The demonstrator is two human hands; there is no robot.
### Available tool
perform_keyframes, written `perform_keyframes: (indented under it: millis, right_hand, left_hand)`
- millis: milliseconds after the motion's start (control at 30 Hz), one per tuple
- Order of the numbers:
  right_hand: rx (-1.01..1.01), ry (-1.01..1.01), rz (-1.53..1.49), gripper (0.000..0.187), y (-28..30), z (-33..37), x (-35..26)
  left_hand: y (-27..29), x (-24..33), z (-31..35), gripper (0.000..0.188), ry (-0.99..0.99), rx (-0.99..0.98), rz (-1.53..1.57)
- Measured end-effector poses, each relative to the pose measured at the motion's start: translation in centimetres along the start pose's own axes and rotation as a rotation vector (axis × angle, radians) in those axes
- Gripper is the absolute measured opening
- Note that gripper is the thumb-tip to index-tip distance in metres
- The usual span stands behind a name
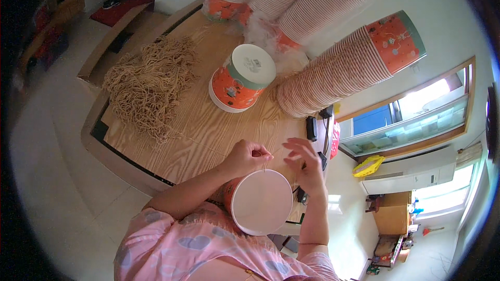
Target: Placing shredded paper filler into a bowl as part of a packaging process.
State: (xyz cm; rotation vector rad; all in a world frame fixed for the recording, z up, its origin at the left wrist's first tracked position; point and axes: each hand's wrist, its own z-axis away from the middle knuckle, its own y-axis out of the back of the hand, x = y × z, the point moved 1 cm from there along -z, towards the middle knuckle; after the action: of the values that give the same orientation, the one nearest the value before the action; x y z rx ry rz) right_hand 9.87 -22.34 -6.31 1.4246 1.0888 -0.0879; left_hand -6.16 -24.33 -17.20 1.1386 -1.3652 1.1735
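Observation:
A paper bucket [261, 203] with a white inside and an orange outer wall is tilted against my body at the table's edge, its mouth facing up toward me. Just above its rim, my left hand [249, 158] pinches a thin tan cord [265, 166] between thumb and forefinger. My right hand [306, 165] is raised to the right of the rim, fingers apart, with nothing visible in it. A large tangled heap of tan cords [151, 86] lies on the table to the left. An orange and green bucket [237, 87] stands upside down near the middle, over a white rim.
The wood-grained table [203, 138] spreads ahead of me. A long nested stack of buckets [333, 75] with cords lies at the right, and more wrapped stacks [323, 5] stand at the back. Black box-like objects [311, 128] sit by the right edge. A yellow basket [368, 166] is farther off.

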Motion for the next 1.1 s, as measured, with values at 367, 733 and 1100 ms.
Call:
perform_keyframes:
  millis: [367, 733, 1100]
  right_hand:
    - [-0.103, 0.176, 0.227, 0.005, -0.2, 0.5, 1.0]
    - [-0.105, -0.019, 0.130, 0.012, -1.0, 0.9, 1.3]
    - [-0.056, -0.006, 0.025, 0.003, -0.7, 0.9, 2.1]
  left_hand:
    - [-0.3, 0.7, 0.0, 0.019, -0.002, -0.106, 0.099]
    - [-0.5, 0.4, 0.1, 0.017, -0.059, -0.076, 0.034]
    - [-0.7, 0.0, -0.1, 0.016, -0.021, -0.081, 0.055]
